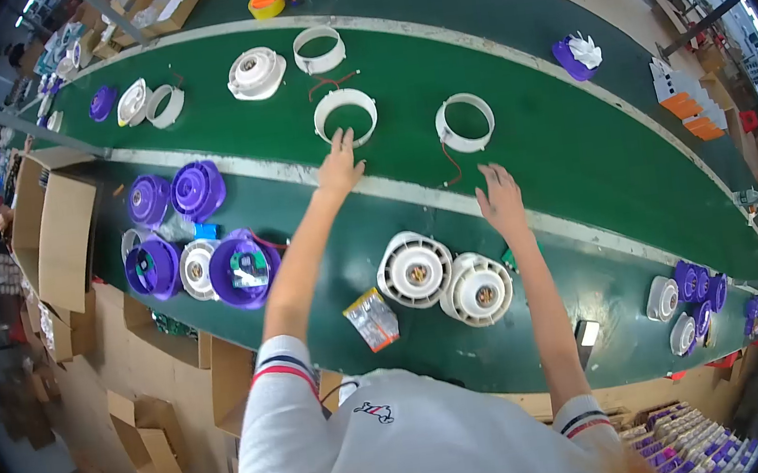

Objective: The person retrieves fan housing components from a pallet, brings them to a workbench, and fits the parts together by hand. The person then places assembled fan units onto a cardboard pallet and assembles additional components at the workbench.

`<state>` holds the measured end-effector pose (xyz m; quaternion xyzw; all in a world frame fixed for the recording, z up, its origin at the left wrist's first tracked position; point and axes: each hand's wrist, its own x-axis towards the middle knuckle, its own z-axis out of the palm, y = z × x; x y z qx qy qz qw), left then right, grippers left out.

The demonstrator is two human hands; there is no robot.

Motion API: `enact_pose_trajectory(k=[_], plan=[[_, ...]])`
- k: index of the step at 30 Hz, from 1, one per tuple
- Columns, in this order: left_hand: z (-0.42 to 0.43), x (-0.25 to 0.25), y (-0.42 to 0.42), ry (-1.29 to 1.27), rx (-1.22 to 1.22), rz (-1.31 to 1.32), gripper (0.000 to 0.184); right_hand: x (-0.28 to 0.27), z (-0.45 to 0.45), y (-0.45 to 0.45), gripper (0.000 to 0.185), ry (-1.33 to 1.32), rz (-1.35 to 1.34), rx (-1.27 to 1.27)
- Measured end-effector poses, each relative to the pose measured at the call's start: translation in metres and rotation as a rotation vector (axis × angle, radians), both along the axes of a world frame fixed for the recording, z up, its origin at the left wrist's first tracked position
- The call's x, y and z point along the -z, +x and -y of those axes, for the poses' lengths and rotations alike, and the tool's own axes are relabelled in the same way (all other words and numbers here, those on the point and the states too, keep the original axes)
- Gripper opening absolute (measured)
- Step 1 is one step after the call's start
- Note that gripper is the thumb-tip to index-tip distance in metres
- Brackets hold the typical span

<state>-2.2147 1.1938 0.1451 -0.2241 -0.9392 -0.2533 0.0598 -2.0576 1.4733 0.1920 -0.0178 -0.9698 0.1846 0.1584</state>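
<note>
My left hand (340, 164) reaches over the green belt, its fingers stretched out at the near rim of a white plastic ring (322, 123). Whether the fingertips touch the ring, I cannot tell. Fingers apart and holding nothing, my right hand (501, 199) is at the near edge of the belt. Just beyond it is another white ring (444, 128) with a thin red wire trailing from it. Two round white housings (414, 270) with copper-coloured centres sit on the table between my forearms. Beside them is a small printed packet (372, 319).
Farther along the belt are a third white ring (342, 52) and a white round housing (257, 73). Several purple housings (197, 191) stand at the left on the table, more at the right. An orange and yellow tape roll (268, 4) lies at the back. Cardboard boxes (66, 235) flank the left end.
</note>
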Motion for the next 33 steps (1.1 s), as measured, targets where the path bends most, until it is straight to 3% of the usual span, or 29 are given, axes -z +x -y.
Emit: enact_pose_trajectory(k=[2,4,5,7,8,11,14,15,16,19,20,21,22,23,24,27,28,29,31,33], plan=[[-0.005,0.015,-0.016,0.002,-0.042,-0.033,0.041,0.020,-0.003,-0.052,0.041,0.083,-0.077,-0.002],[-0.004,0.016,-0.021,-0.200,-0.042,0.084,0.019,0.036,-0.011,-0.089,0.032,0.379,-0.177,0.049],[0.003,0.015,-0.017,-0.208,-0.047,0.087,0.019,0.041,-0.016,-0.097,0.032,0.370,-0.175,0.044],[0.020,-0.020,0.009,-0.067,0.049,-0.048,0.005,0.044,-0.025,-0.104,0.021,0.355,0.335,-0.009],[0.030,-0.033,0.025,-0.087,0.058,0.009,0.004,0.046,-0.028,-0.099,0.014,0.360,0.201,-0.027],[0.067,-0.045,0.083,-0.088,0.127,0.091,0.005,0.028,-0.026,-0.051,0.025,0.299,0.078,0.038],[0.089,-0.043,0.127,-0.261,0.188,0.209,0.008,0.021,-0.030,0.040,0.020,0.126,0.128,0.308],[0.091,-0.043,0.134,-0.269,0.194,0.235,0.009,0.049,-0.043,0.078,0.022,0.172,0.090,0.434],[0.089,-0.048,0.134,-0.320,0.195,0.388,0.016,0.042,-0.043,0.105,0.025,0.052,0.165,0.527],[0.079,-0.088,0.101,-0.304,0.331,0.511,0.027,0.043,-0.044,0.159,0.028,-0.113,0.212,0.570],[0.075,-0.099,0.080,-0.239,0.282,0.508,0.035,0.050,-0.046,0.173,0.030,-0.145,0.274,0.604],[0.072,-0.105,0.051,-0.193,0.221,0.488,0.030,0.056,-0.048,0.177,0.032,-0.179,0.333,0.640],[0.069,-0.111,0.020,-0.185,0.171,0.325,0.024,0.038,-0.040,0.163,0.032,-0.177,0.333,0.635],[0.064,-0.113,-0.014,0.020,0.008,0.312,0.019,0.014,-0.034,0.152,0.036,0.026,0.504,0.703],[0.074,-0.086,-0.060,0.159,0.043,0.079,0.018,-0.001,-0.027,0.138,0.040,0.235,0.677,0.768],[0.089,-0.041,-0.164,-0.189,-0.233,-0.190,0.059,-0.006,-0.031,0.053,0.052,0.239,0.410,0.541],[0.092,-0.030,-0.191,-0.206,-0.260,-0.248,0.070,-0.001,-0.017,-0.007,0.049,0.254,0.104,0.383],[0.093,-0.021,-0.210,-0.223,-0.291,-0.305,0.082,-0.014,0.005,-0.077,0.047,0.148,0.203,0.300],[0.085,-0.017,-0.228,-0.279,-0.370,-0.205,0.090,-0.012,0.052,-0.181,0.051,0.077,0.028,-0.099],[0.083,-0.008,-0.241,-0.240,-0.438,0.011,0.090,0.014,0.097,-0.267,0.058,0.190,-0.037,-0.168]])
